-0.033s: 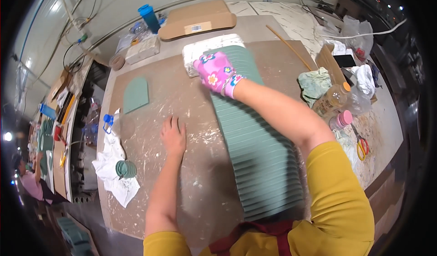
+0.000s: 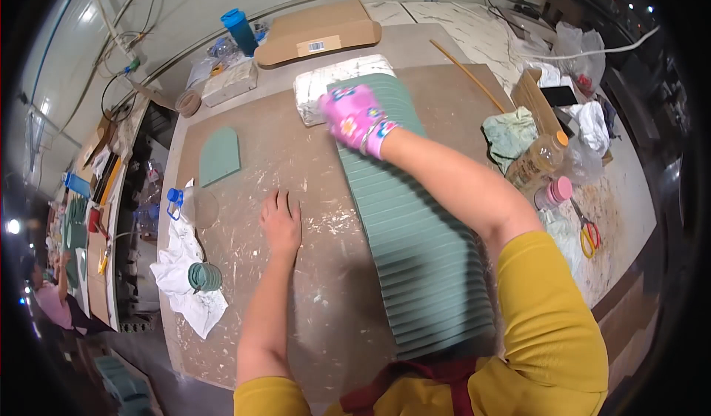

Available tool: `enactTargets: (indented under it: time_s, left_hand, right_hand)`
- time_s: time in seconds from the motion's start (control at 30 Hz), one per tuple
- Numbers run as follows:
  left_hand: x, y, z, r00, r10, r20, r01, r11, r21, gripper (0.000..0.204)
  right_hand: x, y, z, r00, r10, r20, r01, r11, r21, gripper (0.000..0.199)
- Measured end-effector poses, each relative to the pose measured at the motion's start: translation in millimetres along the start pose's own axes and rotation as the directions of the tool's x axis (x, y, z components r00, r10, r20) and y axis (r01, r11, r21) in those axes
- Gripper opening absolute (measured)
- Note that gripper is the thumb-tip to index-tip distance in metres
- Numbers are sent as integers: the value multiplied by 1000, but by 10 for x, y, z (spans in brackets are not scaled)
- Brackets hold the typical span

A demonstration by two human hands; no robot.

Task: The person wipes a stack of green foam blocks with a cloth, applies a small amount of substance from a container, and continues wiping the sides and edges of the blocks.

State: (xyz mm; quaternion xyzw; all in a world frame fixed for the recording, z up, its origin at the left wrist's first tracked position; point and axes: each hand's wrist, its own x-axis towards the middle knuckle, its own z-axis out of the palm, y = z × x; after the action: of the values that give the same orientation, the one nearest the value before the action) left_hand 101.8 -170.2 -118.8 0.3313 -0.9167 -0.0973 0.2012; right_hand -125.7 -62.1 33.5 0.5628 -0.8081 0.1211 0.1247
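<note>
My right hand [image 2: 355, 120], in a pink flowered glove, is over the far end of a long row of overlapping green sheets [image 2: 429, 260]. The glove is smeared by motion and its fingers are hard to make out. Just beyond it, a white marbled block [image 2: 311, 90] sits against the row's far left edge. My bare left hand [image 2: 281, 220] lies palm down on the brown board [image 2: 326, 268], fingers spread. A single green piece with a rounded top [image 2: 220, 155] lies farther off to the left.
At left, a white cloth [image 2: 174, 268] bears a green roll [image 2: 204, 276] beside a blue-capped bottle [image 2: 175, 200]. A cardboard box [image 2: 318, 27] and blue bottle [image 2: 238, 29] stand behind. Right: a wooden stick [image 2: 468, 75], orange-capped bottle [image 2: 539, 158], pink-lidded jar [image 2: 555, 192] and scissors [image 2: 588, 236].
My gloved right hand has shifted slightly to the right along the far end of the green sheets and is more blurred. My left hand stays flat on the board.
</note>
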Motion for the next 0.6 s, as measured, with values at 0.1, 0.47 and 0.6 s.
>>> enactTargets:
  time_s: [0.1, 0.47, 0.6]
  left_hand:
    - [51, 161, 17, 999, 36, 4, -36, 999, 2, 39]
    - [41, 191, -27, 1000, 10, 20, -11, 1000, 21, 40]
    - [7, 117, -37, 1000, 25, 5, -25, 999, 40, 41]
  right_hand:
    - [-188, 1090, 442, 832, 494, -253, -324, 802, 501, 22]
    - [-337, 1024, -149, 959, 252, -133, -260, 965, -45, 18]
    - [-171, 506, 41, 973, -195, -120, 199, 980, 14, 21]
